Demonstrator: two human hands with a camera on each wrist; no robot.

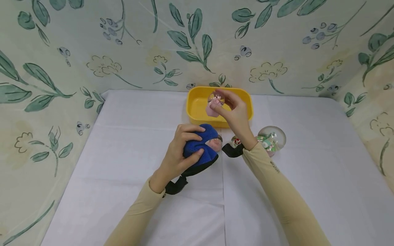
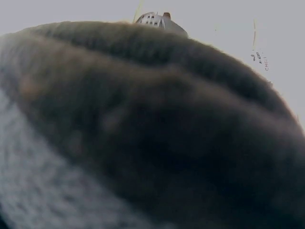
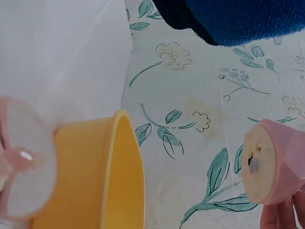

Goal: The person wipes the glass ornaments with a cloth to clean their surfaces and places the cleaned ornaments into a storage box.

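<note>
My right hand (image 1: 232, 107) pinches a small snow globe (image 1: 213, 106) with a clear dome and pink base, held over the yellow tub (image 1: 192, 114). The right wrist view shows the globe's base (image 3: 286, 157) from below, with a cream underside and fingertips (image 3: 281, 217) at its lower edge. My left hand (image 1: 181, 145) grips a blue cloth (image 1: 200, 143) with a black edge, near the tub's front. At the cloth's right side, a pink rounded thing (image 1: 214, 144) with a shiny top shows partly. Dark, blurred material (image 2: 152, 119) fills most of the left wrist view.
A large snow globe (image 1: 277, 136) with a green and white figure stands right of my right wrist. Beside that wrist, a smaller globe (image 1: 235, 140) with a red and white figure is partly hidden. White cloth (image 1: 123, 164) covers the table; leaf-patterned fabric (image 1: 129, 44) hangs behind.
</note>
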